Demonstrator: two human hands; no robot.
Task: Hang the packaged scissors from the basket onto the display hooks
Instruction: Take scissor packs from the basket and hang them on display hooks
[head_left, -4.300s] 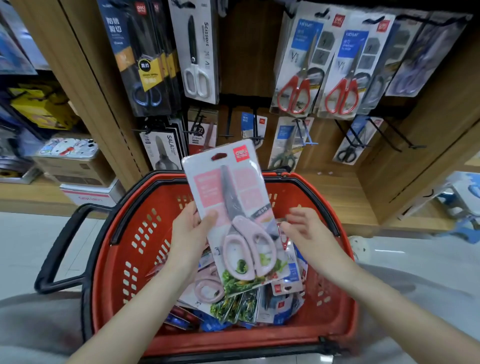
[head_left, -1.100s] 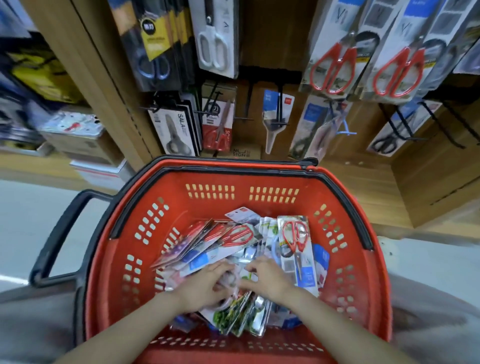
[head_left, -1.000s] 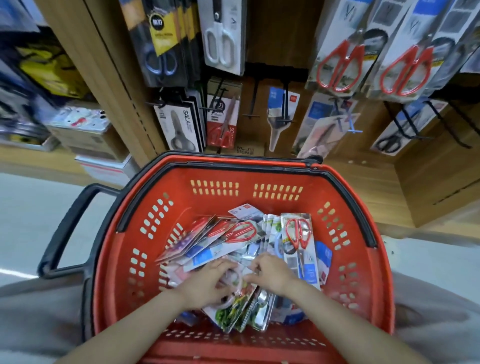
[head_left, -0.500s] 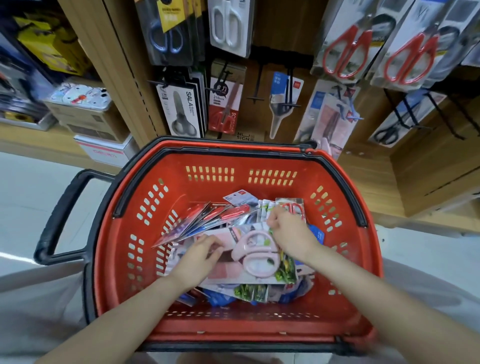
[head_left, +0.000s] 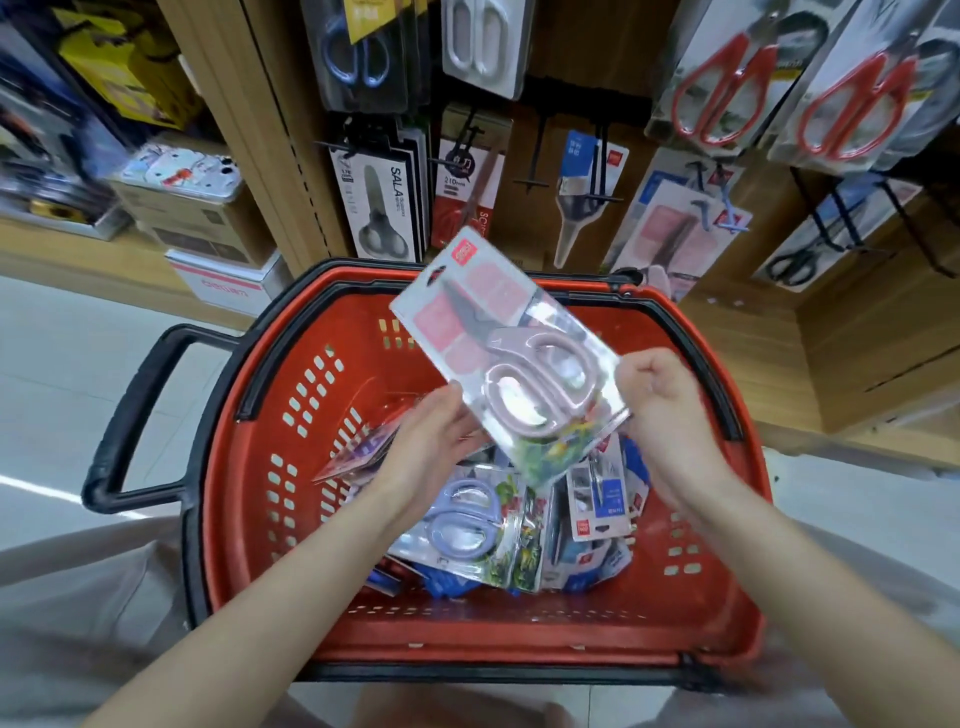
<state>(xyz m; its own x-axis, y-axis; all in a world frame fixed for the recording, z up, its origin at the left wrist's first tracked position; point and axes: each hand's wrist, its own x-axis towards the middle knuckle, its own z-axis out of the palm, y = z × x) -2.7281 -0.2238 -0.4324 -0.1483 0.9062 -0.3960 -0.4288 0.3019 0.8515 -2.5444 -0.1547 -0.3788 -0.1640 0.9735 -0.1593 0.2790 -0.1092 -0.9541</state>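
Gripping tilted scissors pack (head_left: 519, 374): left hand (head_left: 434, 447), right hand (head_left: 667, 415) (curled), above basket (head_left: 249, 467).

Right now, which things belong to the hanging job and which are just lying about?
Job: pink scissors pack, gripped by left hand and right hand; red basket; purple scissors pack inside it; hung pink pack on its hook.
Lying about: cardboard boxes on the left shelf; yellow packages above them.
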